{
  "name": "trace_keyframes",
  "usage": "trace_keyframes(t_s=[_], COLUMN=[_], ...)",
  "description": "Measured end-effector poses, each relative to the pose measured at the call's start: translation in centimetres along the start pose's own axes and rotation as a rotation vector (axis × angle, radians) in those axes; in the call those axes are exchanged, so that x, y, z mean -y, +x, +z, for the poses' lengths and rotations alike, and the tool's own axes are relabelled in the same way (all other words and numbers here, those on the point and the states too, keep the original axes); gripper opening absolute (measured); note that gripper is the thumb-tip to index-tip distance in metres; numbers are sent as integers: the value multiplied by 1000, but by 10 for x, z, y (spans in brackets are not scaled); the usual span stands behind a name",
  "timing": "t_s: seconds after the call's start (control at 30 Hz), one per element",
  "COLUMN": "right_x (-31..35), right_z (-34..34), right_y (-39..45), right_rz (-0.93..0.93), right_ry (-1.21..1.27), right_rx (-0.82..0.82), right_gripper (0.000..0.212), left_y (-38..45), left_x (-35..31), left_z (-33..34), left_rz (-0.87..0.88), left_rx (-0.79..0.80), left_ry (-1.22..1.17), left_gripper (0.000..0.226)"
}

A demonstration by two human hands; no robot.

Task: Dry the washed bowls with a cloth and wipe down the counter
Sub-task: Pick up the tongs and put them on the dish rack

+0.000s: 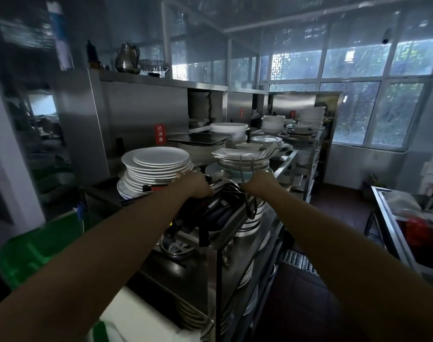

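While no cloth is visible, the washed bowls point(272, 124) stand stacked far right on the steel worktop point(284, 160), behind plate stacks point(156, 166). Glazed, rigid, and probably still wet, they would likely be slippery, heavy and breakable; best lifted singly, by rim and base. Nearer, the left hand point(194, 183) and right hand point(258, 185) reach among dark utensils point(220, 208); their grip cannot be told.

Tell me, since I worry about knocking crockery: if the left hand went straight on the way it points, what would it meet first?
Probably the tall stack of round white plates just beyond the left hand, though the dim picture leaves depth unclear.
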State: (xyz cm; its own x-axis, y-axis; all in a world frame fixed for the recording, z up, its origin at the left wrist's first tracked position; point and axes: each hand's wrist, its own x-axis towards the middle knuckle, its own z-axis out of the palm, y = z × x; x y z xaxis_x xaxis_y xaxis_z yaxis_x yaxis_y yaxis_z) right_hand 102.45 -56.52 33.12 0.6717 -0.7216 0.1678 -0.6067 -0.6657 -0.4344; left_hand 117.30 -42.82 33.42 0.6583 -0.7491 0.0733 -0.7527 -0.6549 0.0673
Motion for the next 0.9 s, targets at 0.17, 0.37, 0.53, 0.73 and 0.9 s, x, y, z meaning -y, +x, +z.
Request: trace_keyframes(t_s=[0.17, 0.37, 0.53, 0.73, 0.9], right_x=[8, 43, 84, 120, 133], right_z=[-4, -4, 6, 42, 49], right_y=[2, 5, 17, 59, 57], right_rz=[-32, -82, -94, -40, -16], right_ry=[9, 18, -23, -30, -8], right_rx=[34, 77, 174, 219, 194], right_gripper=[42, 53, 47, 59, 57], left_y=[-7, -20, -20, -14, -11], left_x=[14, 46, 70, 92, 99], left_z=[-9, -22, -17, -15, -17], left_rz=[-17, -70, -100, -131, -151], left_rx=[-93, -123, -163, -230, -231], left_ry=[-120, -200, -218, -297, -332], left_gripper=[46, 37, 28, 33, 29])
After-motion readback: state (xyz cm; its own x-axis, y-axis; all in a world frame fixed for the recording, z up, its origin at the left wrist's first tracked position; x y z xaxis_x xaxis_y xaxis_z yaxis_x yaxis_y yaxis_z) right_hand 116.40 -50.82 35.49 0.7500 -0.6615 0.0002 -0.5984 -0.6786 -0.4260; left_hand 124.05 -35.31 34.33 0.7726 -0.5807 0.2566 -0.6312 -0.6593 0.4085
